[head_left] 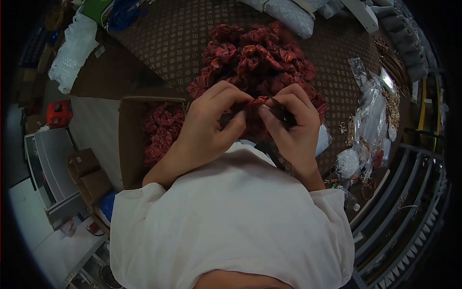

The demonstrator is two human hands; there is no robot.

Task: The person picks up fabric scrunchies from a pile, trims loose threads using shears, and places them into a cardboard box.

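In front of my chest, my left hand [216, 113] and my right hand [294, 113] pinch a dark red scrunchie [260, 100] of gathered fabric between thumbs and fingers. Most of this piece is hidden by my fingers and blends into the red ones behind. Just beyond my hands lies a heap of similar red scrunchies [255, 55] on the brown patterned table cover [168, 45]. To the left of my left forearm, a cardboard box [130, 139] holds more of the same red scrunchies [163, 127].
Clear plastic bags [370, 115] and gold-coloured chains [392, 108] lie on the table's right side. Grey padded bundles [288, 17] sit at the far edge. A metal rack [404, 207] stands at right. Left are a red plastic crate [58, 113] and brown boxes [89, 176].
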